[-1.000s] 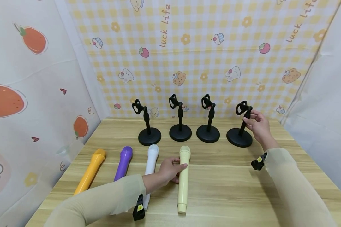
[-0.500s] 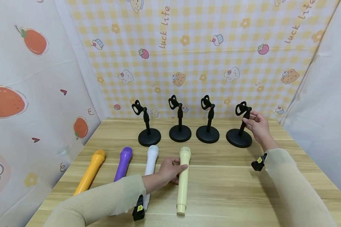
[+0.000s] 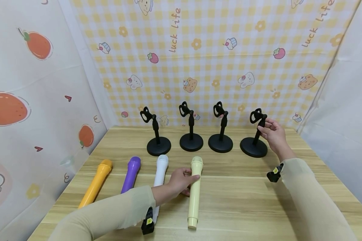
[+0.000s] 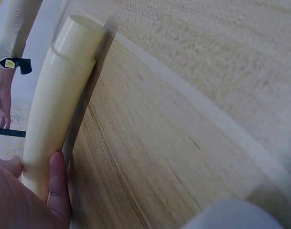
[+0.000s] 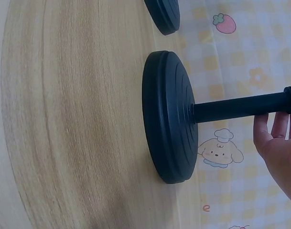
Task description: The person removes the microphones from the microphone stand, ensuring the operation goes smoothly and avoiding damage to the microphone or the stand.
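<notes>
My left hand grips the pale yellow microphone near its upper half, thumb across the top and fingers round the far side. In the left wrist view the microphone slants up from the hand, close over the wooden table. At the right, my right hand pinches the upper pole of the rightmost black microphone stand. The right wrist view shows that stand's round base on the table, with the fingers of the hand at the pole. Its clip holder faces left and holds nothing.
Three more black stands stand in a row along the back. Left of the yellow microphone lie a white microphone, a purple one and an orange one. A patterned cloth hangs behind the table.
Both hands keep their grips and hardly move. The head view has shifted very slightly, and the pale yellow microphone stays almost where it was.
</notes>
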The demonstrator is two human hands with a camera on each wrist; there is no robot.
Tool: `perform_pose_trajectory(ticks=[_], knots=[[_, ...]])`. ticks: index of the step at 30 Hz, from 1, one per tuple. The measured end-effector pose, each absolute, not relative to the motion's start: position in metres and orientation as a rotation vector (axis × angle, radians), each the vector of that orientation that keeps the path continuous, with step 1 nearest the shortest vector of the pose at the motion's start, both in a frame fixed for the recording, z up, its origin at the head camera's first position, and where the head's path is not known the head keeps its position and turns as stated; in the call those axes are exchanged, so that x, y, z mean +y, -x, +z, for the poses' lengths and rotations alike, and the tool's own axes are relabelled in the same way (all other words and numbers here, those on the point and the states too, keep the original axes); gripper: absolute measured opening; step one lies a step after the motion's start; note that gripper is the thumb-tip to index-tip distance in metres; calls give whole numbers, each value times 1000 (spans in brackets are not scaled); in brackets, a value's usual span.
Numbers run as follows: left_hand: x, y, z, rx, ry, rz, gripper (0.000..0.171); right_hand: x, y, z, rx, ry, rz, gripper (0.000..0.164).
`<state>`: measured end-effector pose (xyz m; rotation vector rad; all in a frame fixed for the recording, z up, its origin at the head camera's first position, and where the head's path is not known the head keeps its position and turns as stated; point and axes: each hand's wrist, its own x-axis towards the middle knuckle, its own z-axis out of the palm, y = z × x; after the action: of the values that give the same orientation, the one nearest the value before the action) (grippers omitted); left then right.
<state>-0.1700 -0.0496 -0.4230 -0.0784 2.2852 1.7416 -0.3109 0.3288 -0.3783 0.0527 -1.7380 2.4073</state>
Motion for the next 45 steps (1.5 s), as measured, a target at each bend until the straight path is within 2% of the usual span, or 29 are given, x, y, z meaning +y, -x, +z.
perform_pose_trajectory(ticks=[20,35,45], knots=[[-51,168,-420,2284,94,1740,43,328,310,-379,-1722,-83,2413,33],[-58,169,-417,2265,143,1745,49,328,309,-376,-1735,-90,2422,35],[-71,171,-405,2179,94,1815,59,335,295,-372,-1813,-67,2389,40]])
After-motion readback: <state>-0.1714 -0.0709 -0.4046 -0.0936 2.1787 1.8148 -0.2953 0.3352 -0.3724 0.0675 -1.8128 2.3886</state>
